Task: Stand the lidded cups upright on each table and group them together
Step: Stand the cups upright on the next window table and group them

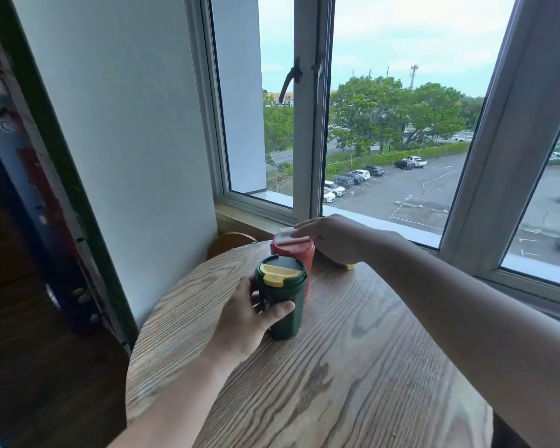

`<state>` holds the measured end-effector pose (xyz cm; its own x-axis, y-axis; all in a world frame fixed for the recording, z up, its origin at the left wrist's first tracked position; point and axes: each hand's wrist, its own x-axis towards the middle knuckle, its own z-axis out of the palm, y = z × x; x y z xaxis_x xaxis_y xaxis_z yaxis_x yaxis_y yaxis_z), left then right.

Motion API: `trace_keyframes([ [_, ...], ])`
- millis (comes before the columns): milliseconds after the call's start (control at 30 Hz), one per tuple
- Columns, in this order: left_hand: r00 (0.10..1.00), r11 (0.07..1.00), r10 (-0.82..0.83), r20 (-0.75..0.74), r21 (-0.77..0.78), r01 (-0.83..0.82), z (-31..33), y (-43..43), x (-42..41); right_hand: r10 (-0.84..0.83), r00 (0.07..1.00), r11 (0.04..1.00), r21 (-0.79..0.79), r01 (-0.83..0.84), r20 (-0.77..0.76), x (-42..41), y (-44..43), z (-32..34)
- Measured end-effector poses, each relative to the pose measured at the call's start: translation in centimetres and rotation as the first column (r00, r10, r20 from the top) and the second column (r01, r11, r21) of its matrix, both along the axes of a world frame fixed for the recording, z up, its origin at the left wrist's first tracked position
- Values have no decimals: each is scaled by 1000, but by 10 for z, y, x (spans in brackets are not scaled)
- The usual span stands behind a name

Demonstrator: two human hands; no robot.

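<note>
Two cups stand upright on the table [353, 367], lids up. I see my left hand [243, 321] wrapped around the green cup [283, 299] near the middle, thumb across its front. Just behind, touching it, the red cup [296, 253]; my right hand [332, 239] reaches in palm-down, fingers [304, 228] on its lid.

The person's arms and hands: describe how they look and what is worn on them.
Both forearms are bare right up to the frame edge; no sleeves, gloves, watch or bracelets show. The left hand and the right hand carry no visible rings, though some fingers are hidden. A small patch of light blue fabric shows at the bottom left corner, possibly clothing.
</note>
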<state>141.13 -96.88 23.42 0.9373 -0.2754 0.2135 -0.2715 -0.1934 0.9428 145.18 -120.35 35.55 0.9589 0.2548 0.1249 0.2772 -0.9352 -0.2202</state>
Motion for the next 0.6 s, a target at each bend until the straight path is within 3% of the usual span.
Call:
trace_keyframes([
  [167, 1000, 1000, -14, -6, -24, 13, -3, -1, 3, -210, 975, 933, 312, 177, 75, 20, -43, 7],
  [233, 1000, 999, -16, -9, -47, 15, -5, -2, 3, -295, 953, 922, 279, 268, 62, 35, -65, -8],
  [400, 1000, 994, -22, -19, -104, 20, -9, -4, 5, -417, 892, 856, 254, 450, -174, 54, -86, -63],
  [600, 1000, 992, -27, -9, -120, 25, -10, -5, 5, -475, 873, 770, 427, 474, -113, 67, -84, -109],
])
